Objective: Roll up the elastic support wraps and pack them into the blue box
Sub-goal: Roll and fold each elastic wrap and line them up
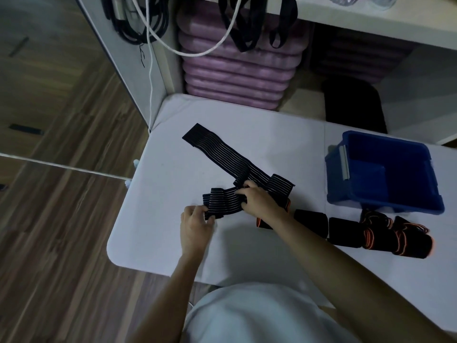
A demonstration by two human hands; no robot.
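Both hands gripping ribbed black striped wrap point(223, 154) on matte white worktop point(163, 238): left hand point(195, 225) pinches folded end, right hand point(259, 203) clamps middle.

Wood floor point(61, 219); white table point(247, 134); dim rm.

One blue box point(385, 194), two black rolls point(310, 220), two hands point(195, 224).

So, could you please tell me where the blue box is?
In the head view the blue box sits on the white table's right side, just beyond the rolled wraps.
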